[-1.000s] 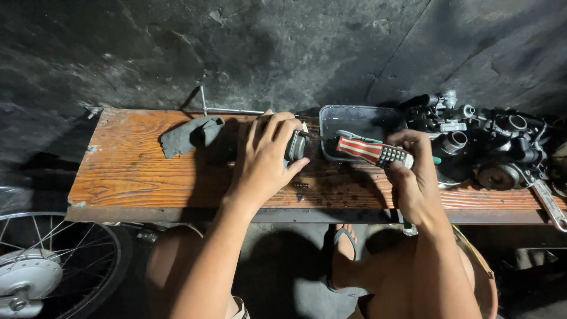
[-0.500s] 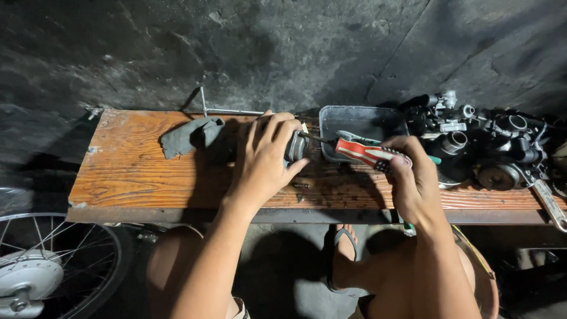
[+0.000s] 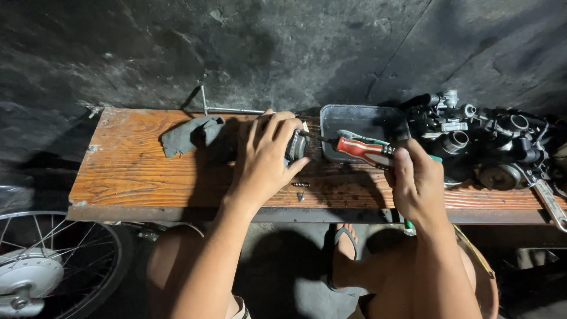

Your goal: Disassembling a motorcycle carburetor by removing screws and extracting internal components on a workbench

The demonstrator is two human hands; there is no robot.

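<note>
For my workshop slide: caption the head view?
Left hand steadies a metal part on a wooden bench while right hand applies a red-handled screwdriver.

A repair workshop: worn wooden bench (image 3: pixel 136 177), engine parts (image 3: pixel 490 142), spoked wheel (image 3: pixel 53 266).
</note>
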